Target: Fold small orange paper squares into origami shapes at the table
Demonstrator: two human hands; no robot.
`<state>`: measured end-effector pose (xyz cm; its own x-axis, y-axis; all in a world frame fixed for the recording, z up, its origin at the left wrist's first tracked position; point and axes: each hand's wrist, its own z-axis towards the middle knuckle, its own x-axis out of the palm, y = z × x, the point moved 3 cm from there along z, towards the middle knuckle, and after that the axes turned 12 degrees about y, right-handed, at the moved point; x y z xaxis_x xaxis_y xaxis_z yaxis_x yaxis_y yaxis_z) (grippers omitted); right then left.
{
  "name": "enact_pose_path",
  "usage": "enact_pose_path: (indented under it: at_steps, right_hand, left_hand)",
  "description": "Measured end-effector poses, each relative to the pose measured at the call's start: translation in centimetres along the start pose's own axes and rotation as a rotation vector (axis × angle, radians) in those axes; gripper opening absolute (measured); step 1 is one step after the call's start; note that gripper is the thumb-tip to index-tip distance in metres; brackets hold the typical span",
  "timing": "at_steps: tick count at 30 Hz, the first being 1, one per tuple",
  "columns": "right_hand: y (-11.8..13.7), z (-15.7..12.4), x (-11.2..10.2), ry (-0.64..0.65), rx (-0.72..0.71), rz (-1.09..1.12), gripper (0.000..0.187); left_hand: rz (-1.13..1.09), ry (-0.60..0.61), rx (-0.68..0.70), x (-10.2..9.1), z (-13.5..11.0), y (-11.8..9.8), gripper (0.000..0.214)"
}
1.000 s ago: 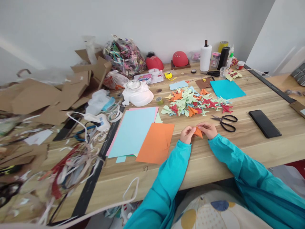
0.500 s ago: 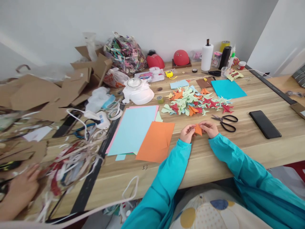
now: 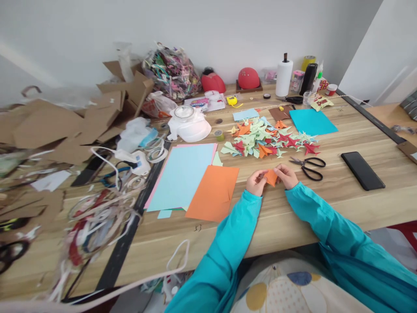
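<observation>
Between my two hands is a small folded piece of orange paper (image 3: 271, 178), held just above the wooden table. My left hand (image 3: 256, 182) pinches its left edge, and my right hand (image 3: 286, 176) pinches its upper right side. Behind them lies a pile of folded paper cranes (image 3: 257, 137) in green, orange, red and blue. A large orange sheet (image 3: 211, 193) rests left of my left hand, partly over a stack of light blue and pink sheets (image 3: 182, 174). Black-handled scissors (image 3: 309, 167) lie open just right of my right hand.
A black phone (image 3: 362, 170) lies at the right. A turquoise sheet (image 3: 312, 121) is behind the scissors. Ribbons and cords (image 3: 94, 221), a power strip (image 3: 137, 163) and cardboard (image 3: 55, 126) clutter the left. A white cable (image 3: 130, 287) crosses the near left edge.
The orange piece shows a slightly wider face between my fingers, and my right fingers have shifted a little. Another person's hand at the lower left has left the view, exposing scissors there.
</observation>
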<state>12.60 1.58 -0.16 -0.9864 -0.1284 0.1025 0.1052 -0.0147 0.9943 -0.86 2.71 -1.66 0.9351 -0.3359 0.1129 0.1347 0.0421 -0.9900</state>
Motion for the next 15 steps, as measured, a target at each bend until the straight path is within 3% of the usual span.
enact_pose_path:
  at_steps: [7, 15]
  right_hand:
    - [0.13, 0.02, 0.25, 0.054, 0.002, 0.067, 0.032]
    - [-0.34, -0.02, 0.22, 0.227, 0.069, 0.038, 0.016]
  left_hand:
    - [0.016, -0.004, 0.009, -0.11, -0.06, -0.42, 0.025]
    - [0.022, -0.002, 0.015, -0.21, 0.03, -0.56, 0.025]
